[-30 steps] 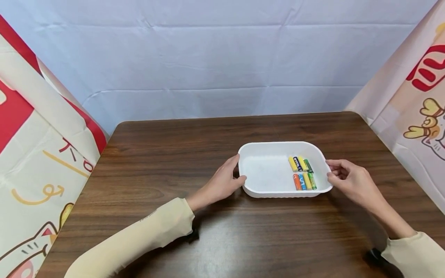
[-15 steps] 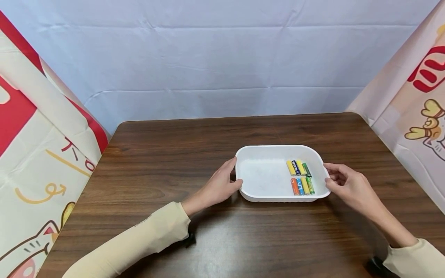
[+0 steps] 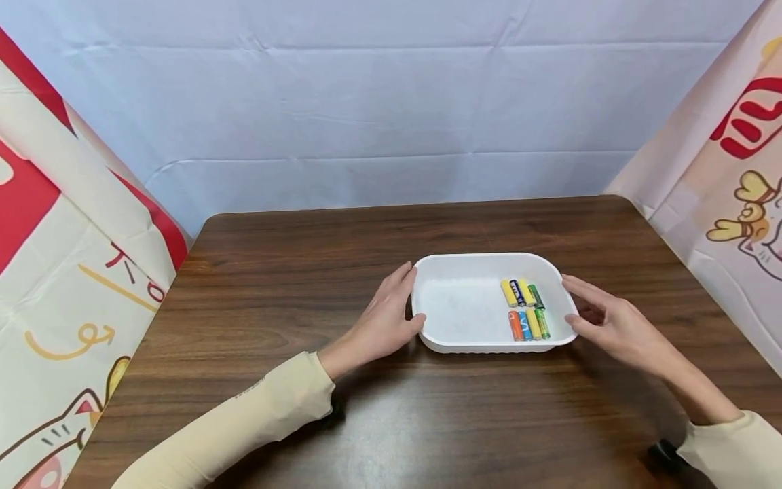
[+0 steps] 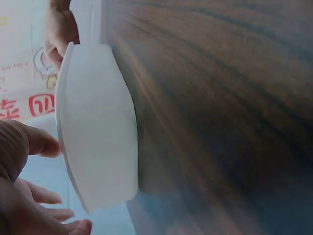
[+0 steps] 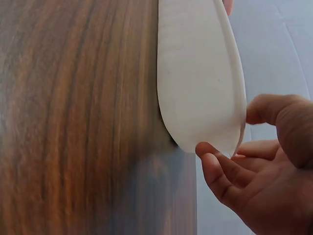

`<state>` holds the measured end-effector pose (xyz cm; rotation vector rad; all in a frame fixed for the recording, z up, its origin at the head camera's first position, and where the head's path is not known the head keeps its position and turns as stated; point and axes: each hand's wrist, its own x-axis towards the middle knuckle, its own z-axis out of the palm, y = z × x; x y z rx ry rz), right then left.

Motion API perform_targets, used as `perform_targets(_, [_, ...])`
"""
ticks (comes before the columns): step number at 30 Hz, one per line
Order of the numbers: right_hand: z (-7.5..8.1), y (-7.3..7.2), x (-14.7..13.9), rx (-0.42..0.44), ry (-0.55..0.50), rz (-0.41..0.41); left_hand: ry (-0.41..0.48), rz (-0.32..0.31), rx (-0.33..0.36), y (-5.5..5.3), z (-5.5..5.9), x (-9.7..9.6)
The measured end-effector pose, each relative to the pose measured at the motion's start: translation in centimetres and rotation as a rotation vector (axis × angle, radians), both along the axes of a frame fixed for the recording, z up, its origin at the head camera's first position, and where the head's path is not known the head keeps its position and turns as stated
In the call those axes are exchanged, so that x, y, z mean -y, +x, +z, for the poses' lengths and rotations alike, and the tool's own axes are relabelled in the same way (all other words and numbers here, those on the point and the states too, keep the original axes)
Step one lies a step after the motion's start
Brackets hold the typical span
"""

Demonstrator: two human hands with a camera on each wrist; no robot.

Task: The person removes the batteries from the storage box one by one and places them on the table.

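A white plastic tray (image 3: 458, 314) with rounded corners rests on the table between the two hands. Two short rows of batteries lie at its right end: the far row has a navy battery (image 3: 517, 293) among yellow and green ones, the near row an orange battery (image 3: 516, 326) beside blue, yellow and green ones. At the tray's left end, the left hand (image 3: 383, 322) touches the rim with its thumb, fingers spread along the side. The right hand (image 3: 626, 333) is at the opposite end, thumb at the rim, fingers extended round the outer wall (image 5: 200, 83).
The brown wood-grain table (image 3: 305, 272) extends around the tray on every side. Behind its far edge hangs a pale cloth (image 3: 391, 102). Printed cloths with cartoon figures hang at the left (image 3: 55, 272) and right (image 3: 733, 176).
The tray has shifted slightly left and nearer the person, then stopped. The right hand's fingers have straightened from a pinch on the rim, and the left hand's fingers have spread a little.
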<state>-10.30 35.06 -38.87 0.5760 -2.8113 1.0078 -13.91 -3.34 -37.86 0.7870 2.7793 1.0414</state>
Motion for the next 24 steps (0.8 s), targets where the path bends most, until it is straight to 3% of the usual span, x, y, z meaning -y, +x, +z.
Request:
perform_targets(4, [0.4,0.2,-0.4,0.046,0.041,0.023,-0.057,-0.056,-0.158,0.1,0.4,-0.8])
perform_targets(8, [0.7,0.2,-0.7,0.081,0.079,0.029,-0.094,-0.129,-0.209,-0.1,1.4,-2.3])
perform_targets(12, [0.9,0.1,-0.9,0.091,0.095,0.036,-0.153,-0.195,-0.187,-0.7,2.5,-4.5])
perform_targets(16, [1.0,0.2,-1.1,0.104,0.094,0.038,-0.261,-0.268,-0.119,-1.3,3.0,-6.9])
perform_targets(20, [0.9,0.2,-1.1,0.108,0.095,0.032,-0.387,-0.360,-0.053,-1.8,3.0,-8.9])
perform_targets(24, [0.9,0.2,-1.1,0.110,0.101,0.024,-0.446,-0.433,-0.014,-2.5,2.7,-10.8])
